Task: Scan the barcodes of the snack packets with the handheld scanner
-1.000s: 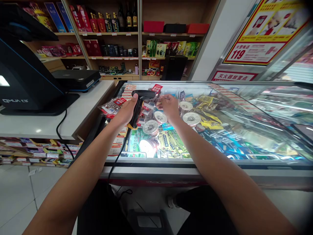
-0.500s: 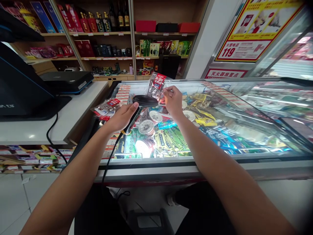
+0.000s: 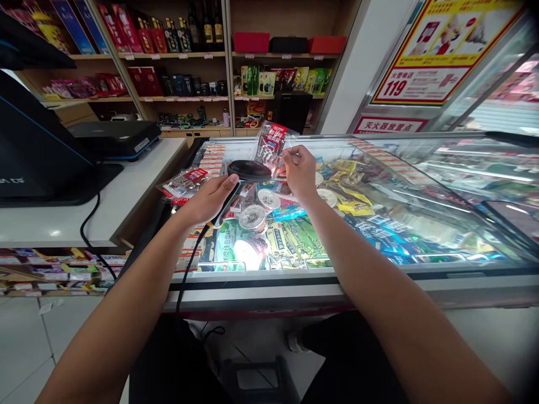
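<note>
My left hand (image 3: 207, 199) is closed round the handle of a black corded barcode scanner (image 3: 248, 170), whose head points toward a packet. My right hand (image 3: 300, 170) pinches a clear snack packet with a red label (image 3: 272, 143) and holds it upright just beyond the scanner's head. Both hands hover over the glass lid of a chest freezer (image 3: 412, 224). Two more clear red-labelled packets (image 3: 185, 184) lie on the lid's left end, beside my left hand.
Under the glass lie ice cream tubs (image 3: 252, 216) and wrapped bars. To the left a white counter (image 3: 126, 193) carries a black till screen (image 3: 37, 151) and a flat scale (image 3: 115, 137). Stocked shelves (image 3: 189, 67) fill the back wall. The scanner's cable (image 3: 185, 278) hangs down the front.
My right hand has lifted one snack packet off the freezer lid and raised it in front of the scanner. My left hand has tilted the scanner's head up toward it.
</note>
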`<state>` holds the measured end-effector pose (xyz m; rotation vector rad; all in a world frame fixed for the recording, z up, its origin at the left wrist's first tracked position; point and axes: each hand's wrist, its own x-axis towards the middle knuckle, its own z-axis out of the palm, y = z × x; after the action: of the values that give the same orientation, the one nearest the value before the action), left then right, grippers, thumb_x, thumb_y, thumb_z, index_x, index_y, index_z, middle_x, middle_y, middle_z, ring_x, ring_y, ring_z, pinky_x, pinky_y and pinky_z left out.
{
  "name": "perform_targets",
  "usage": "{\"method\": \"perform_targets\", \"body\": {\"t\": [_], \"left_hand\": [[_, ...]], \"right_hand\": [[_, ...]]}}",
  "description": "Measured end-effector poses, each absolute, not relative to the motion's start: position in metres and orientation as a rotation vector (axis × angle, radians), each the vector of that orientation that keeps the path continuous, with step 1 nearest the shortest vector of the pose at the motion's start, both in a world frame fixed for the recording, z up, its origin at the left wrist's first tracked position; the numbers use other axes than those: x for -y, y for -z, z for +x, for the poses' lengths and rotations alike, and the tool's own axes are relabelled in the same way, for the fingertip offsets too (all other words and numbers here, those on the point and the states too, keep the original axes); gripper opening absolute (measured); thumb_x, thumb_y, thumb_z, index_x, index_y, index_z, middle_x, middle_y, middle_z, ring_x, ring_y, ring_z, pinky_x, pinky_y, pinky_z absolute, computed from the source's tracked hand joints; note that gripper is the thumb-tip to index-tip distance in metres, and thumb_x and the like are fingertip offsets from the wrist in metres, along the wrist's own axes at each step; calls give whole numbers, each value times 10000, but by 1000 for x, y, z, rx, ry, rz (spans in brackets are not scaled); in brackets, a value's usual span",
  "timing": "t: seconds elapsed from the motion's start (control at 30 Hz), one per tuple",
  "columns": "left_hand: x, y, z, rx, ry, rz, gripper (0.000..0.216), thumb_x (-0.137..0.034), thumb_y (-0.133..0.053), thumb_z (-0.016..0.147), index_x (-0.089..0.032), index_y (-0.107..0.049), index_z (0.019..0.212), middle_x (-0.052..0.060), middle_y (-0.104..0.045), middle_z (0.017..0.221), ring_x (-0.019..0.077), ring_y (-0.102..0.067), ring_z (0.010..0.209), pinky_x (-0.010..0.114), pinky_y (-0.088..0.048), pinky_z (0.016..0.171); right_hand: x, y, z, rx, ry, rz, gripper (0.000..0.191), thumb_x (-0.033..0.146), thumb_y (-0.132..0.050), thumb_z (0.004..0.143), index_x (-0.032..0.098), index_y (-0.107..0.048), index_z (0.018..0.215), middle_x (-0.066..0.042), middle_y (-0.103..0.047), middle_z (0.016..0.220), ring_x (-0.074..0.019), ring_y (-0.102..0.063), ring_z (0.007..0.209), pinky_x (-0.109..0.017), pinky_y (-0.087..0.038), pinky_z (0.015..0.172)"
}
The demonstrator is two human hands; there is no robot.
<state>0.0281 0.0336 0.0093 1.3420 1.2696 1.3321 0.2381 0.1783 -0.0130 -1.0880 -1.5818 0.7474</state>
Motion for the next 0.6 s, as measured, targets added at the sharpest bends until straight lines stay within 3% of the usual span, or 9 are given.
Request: {"method": "perform_targets", "body": {"t": [0.1,0.3,0.47,0.53,0.6], "left_hand": [[-34,-8,27,-1256,-1157,1532,542,-706,-618,902,-208,-582,693,58,-617,640,143,-520,438,261,-356,405],[-33,-10,28,-1260,-1197,1507,590,-785,-606,855,-212,-567,717,39,-623,630,138,-532,414,261,-369,388],[-38,-14,25,-1264,-1388,1369,583,-791,-563,886,-214,-589,805,-2,-567,562,132,-532,391,256,-371,379],[-43,-15,22,-1276,-1498,1266,610,-813,-534,887,-210,-614,847,-11,-545,526,136,-545,386,254,-362,367],[-47,-15,19,-1288,-1573,1186,646,-846,-500,879,-211,-617,858,-12,-540,498,145,-567,390,251,-359,354]], "right_hand": [[-181,16,238,1583,-751,-1087,260,508,-503,1052,259,-574,1068,-34,-740,983,-180,-742,791,-285,-596,698],[-191,21,240,1597,-691,-1105,256,442,-489,1045,245,-616,1149,-40,-751,958,-200,-745,796,-304,-581,713],[-214,21,269,1700,-434,-1394,263,262,-504,997,172,-734,1089,-110,-781,1022,-258,-743,965,-375,-570,889],[-221,22,285,1759,-357,-1605,243,242,-553,966,173,-763,1067,-129,-782,1050,-299,-736,1048,-435,-559,957],[-222,22,294,1756,-287,-1766,248,237,-632,914,151,-765,1104,-187,-756,1173,-400,-681,1192,-587,-505,1035]]}}
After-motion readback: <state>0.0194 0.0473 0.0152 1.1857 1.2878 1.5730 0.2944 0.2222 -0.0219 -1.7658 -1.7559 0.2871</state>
